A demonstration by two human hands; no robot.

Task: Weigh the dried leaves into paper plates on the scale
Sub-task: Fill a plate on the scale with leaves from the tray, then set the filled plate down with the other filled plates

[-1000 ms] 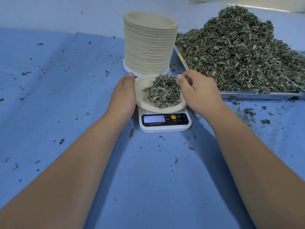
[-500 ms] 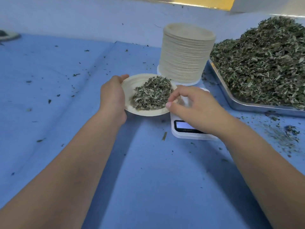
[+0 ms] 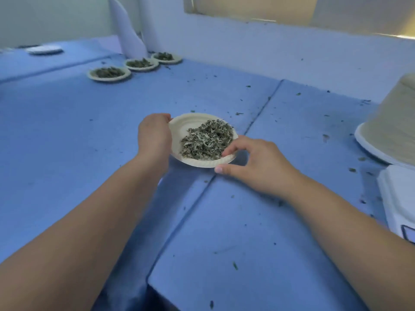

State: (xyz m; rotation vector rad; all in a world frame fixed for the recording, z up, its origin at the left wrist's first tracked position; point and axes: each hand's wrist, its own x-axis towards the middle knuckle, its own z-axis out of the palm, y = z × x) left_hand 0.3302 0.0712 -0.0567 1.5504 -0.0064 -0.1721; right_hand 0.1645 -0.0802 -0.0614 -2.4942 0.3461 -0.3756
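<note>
A paper plate [image 3: 179, 129] of dried leaves [image 3: 206, 140] over the tabletop [image 3: 67, 153] well left of the scale [image 3: 397, 209], left hand [image 3: 155, 138] gripping the rim away from it, right hand [image 3: 258, 162] pinching the rim nearer the scale

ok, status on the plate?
Left grip holds paper plate by left rim, right grip pinches near edge. Dried leaves aboard, off the scale. Only crumbs on cloth ahead.
</note>
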